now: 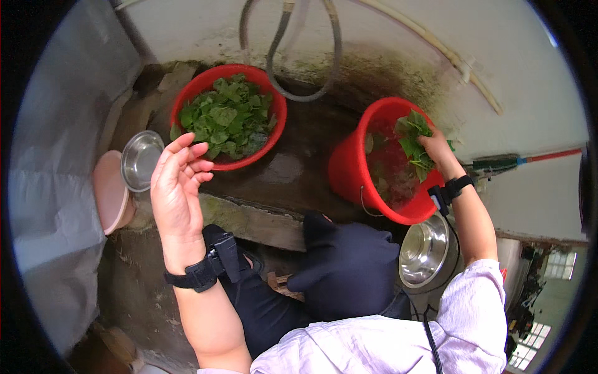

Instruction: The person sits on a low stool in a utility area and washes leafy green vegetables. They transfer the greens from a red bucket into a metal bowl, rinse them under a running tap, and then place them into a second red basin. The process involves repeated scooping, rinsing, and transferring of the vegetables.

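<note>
My right hand (438, 148) grips a bunch of leafy greens (413, 140) at the far right side of a red plastic bucket (345, 163). Water and a few loose leaves show inside that bucket, and its wire handle hangs down at the front. My left hand (180, 187) is raised with nothing in it, palm turned inward and fingers slightly curled apart. Just beyond its fingertips stands a wide red basin (281, 114), heaped with green leaves (229, 117) in water. Black straps with small devices circle both my wrists.
A steel bowl (142, 161) and a pink basin (111, 191) stand at the left beside grey sheeting (56, 201). Another steel bowl (424, 252) is by my right knee. A grey hose (303, 98) hangs in front of the wall. A low concrete ledge (254, 219) crosses before my feet.
</note>
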`<state>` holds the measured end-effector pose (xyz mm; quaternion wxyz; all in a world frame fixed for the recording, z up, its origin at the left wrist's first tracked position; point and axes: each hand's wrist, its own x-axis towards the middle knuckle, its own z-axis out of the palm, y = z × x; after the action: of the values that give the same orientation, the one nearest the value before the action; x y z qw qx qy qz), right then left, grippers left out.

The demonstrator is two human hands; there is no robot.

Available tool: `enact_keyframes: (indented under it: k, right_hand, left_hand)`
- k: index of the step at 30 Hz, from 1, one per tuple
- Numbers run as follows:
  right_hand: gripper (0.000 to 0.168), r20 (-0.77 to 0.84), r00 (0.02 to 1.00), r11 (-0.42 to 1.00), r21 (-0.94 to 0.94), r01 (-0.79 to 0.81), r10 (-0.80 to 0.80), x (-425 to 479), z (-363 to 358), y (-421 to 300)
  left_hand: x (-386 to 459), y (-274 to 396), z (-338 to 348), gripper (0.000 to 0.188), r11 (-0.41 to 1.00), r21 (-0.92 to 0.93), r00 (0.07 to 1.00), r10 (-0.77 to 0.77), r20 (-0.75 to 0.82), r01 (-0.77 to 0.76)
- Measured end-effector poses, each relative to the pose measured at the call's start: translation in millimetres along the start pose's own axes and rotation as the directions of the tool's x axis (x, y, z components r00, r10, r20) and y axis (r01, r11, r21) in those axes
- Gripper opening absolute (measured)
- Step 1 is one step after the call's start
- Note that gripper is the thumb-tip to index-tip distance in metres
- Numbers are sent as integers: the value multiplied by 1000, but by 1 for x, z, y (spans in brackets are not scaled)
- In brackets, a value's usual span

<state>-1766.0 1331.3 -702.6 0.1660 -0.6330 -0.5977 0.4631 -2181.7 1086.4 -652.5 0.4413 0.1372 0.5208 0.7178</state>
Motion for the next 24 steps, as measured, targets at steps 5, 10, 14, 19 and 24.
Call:
enact_keyframes:
  k: [5, 10, 14, 19, 24]
  right_hand:
    - [40, 134, 990, 978, 201, -60, 33, -4, 43, -75]
    - [46, 314, 902, 952, 175, 251, -295, 22, 142, -166]
    - [79, 371, 834, 869, -122, 479, -408, 48, 234, -203]
    - [70, 207, 713, 609, -396, 687, -670, 48, 265, -211]
    - [28, 44, 640, 642, 25, 767, -767, 59, 223, -200]
  left_hand:
    - [0, 4, -12, 31, 999, 28, 999, 16, 31, -17]
    - [-1, 8, -13, 31, 1000, 14, 1000, 27, 15, -27]
    - [0, 9, -13, 30, 1000, 3, 999, 30, 13, -31]
    - [0, 12, -8, 25, 999, -35, 998, 21, -56, -23]
    - [0, 12, -14, 30, 999, 24, 999, 28, -32, -28]
